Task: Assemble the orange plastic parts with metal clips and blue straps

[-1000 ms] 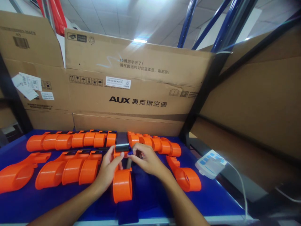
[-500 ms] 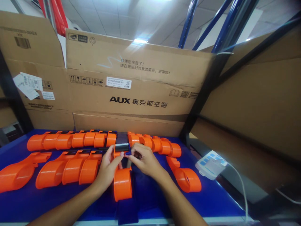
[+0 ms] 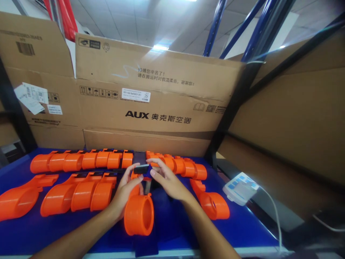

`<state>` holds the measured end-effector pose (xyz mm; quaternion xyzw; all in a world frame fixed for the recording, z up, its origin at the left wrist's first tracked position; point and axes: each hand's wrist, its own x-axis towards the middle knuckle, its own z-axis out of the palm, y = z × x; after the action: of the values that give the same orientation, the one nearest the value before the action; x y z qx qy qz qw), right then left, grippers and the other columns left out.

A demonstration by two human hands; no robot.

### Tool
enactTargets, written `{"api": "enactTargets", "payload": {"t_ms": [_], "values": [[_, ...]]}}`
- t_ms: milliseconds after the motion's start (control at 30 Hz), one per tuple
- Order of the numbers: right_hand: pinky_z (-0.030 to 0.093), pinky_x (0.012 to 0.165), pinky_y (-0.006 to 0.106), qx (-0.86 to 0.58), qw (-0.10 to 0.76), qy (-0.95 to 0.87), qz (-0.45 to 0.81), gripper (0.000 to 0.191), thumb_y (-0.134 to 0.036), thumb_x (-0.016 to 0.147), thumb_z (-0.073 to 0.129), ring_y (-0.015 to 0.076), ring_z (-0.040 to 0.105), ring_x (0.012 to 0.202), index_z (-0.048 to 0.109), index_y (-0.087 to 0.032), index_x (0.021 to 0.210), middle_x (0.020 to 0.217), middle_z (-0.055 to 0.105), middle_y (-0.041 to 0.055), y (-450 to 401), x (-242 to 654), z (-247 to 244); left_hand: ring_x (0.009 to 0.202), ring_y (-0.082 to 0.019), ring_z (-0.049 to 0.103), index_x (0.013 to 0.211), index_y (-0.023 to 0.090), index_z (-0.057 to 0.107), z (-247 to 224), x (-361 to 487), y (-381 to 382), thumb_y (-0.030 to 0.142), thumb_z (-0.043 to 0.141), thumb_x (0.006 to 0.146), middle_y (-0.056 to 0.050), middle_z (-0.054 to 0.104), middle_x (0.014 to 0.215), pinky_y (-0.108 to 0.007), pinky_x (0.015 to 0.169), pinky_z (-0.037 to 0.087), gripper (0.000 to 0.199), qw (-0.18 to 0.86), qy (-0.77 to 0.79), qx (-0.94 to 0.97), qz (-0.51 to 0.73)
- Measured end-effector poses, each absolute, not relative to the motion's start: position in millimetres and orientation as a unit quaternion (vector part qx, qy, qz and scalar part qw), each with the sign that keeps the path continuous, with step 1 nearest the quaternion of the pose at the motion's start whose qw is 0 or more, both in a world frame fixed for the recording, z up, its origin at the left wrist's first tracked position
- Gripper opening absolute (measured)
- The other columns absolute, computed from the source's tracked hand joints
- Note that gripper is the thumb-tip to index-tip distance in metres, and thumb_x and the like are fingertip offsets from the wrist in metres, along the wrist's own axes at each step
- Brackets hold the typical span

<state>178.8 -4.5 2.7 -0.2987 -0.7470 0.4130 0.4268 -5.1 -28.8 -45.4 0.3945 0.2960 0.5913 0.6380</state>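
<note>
At the lower centre of the frame, my left hand [image 3: 126,189] grips the orange tape dispenser [image 3: 138,215] near its toothed black edge. My right hand [image 3: 168,180] pinches the dispenser's dark blue end piece [image 3: 147,172]. Orange dispensers [image 3: 72,162] line the blue table [image 3: 94,233] at centre left.

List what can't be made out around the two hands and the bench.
All in the head view:
- Held orange piece: its grip is partly hidden by the left hand.
- Dark blue part: its far side is hidden; the right hand's exact contact is unclear.
- Leftmost orange piece: cut off by the left edge.
- White label: fine print too small.
</note>
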Motion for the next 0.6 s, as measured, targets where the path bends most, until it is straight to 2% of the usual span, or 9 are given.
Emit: {"api": "enactTargets", "payload": {"t_ms": [133,233,300,333,400,533,600], "values": [[0.045,0.102,0.04,-0.233,0.382,-0.728,0.52,0.037,-0.047,0.098,0.058,0.021,0.063,0.105,0.051,-0.026,0.128,0.113,0.065,0.0049,-8,177,6,0.047,-0.018,0.064,0.149,0.023,0.041,-41,-5,-32,0.038,0.079,0.08,0.0,0.067,0.059,-0.027,0.052,0.051,0.08,0.682,0.253,0.423,0.54],[0.049,0.093,0.038,-0.227,0.396,-0.705,0.543,0.044,-0.052,0.094,0.063,0.0204,0.064,0.098,0.05,-0.026,0.127,0.109,0.064,0.0048,-7,176,6,0.067,-0.024,0.075,0.145,0.026,0.047,-37,-4,-35,0.033,0.084,0.076,-0.01,0.077,0.094,-0.034,0.063,0.059,0.078,0.696,0.236,0.431,0.524],[0.051,0.085,0.034,-0.247,0.415,-0.692,0.537,0.045,-0.054,0.091,0.066,0.0195,0.063,0.093,0.049,-0.026,0.122,0.105,0.064,0.004,-6,174,4,0.084,-0.028,0.077,0.14,0.026,0.054,-36,-4,-36,0.028,0.086,0.073,-0.014,0.072,0.12,-0.038,0.075,0.061,0.074,0.694,0.225,0.43,0.532],[0.052,0.082,0.033,-0.259,0.425,-0.689,0.528,0.045,-0.054,0.09,0.067,0.019,0.062,0.092,0.049,-0.026,0.119,0.103,0.063,0.0035,-6,173,3,0.09,-0.029,0.076,0.137,0.025,0.057,-36,-4,-36,0.028,0.087,0.073,-0.015,0.07,0.126,-0.04,0.08,0.061,0.071,0.692,0.217,0.431,0.537],[0.052,0.075,0.029,-0.277,0.435,-0.689,0.509,0.044,-0.053,0.089,0.069,0.0176,0.061,0.088,0.047,-0.025,0.115,0.1,0.061,0.0027,-6,170,-1,0.097,-0.031,0.075,0.133,0.022,0.062,-39,-4,-35,0.031,0.086,0.074,-0.016,0.07,0.126,-0.041,0.084,0.06,0.064,0.689,0.211,0.436,0.539],[0.049,0.054,0.023,-0.288,0.427,-0.692,0.506,0.041,-0.052,0.09,0.068,0.0121,0.053,0.066,0.043,-0.027,0.11,0.095,0.056,0.0,-7,164,-8,0.105,-0.032,0.072,0.126,0.019,0.068,-43,-6,-29,0.038,0.081,0.079,-0.015,0.073,0.123,-0.04,0.088,0.059,0.053,0.648,0.261,0.448,0.557],[0.047,0.05,0.023,-0.286,0.429,-0.692,0.504,0.039,-0.052,0.09,0.068,0.0108,0.05,0.062,0.041,-0.027,0.105,0.092,0.055,-0.0015,-6,161,-11,0.112,-0.032,0.07,0.123,0.018,0.07,-44,-7,-26,0.039,0.082,0.078,-0.014,0.073,0.123,-0.04,0.094,0.057,0.051,0.626,0.28,0.451,0.572]]}}
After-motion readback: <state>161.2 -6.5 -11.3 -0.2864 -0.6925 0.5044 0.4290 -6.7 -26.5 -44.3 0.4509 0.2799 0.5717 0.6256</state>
